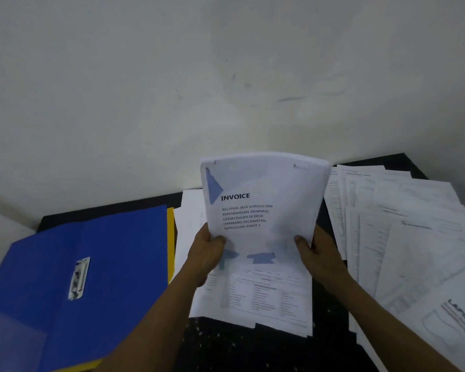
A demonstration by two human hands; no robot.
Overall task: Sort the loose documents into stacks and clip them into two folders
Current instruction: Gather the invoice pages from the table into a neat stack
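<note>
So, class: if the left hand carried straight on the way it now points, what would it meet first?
The left hand points up and away, gripping the invoice bundle. Beyond that, probably the wall, though depth is unclear.

Invoice stack: white, black lettering, blue torn-edged patches at its corner and foot.
Folder, left of the stack: royal blue, silver clip.
Second folder, under the blue one: yellow.
Loose sheets, right of the stack: white, grey print.
Table, below the stack: black, pale-speckled.
</note>
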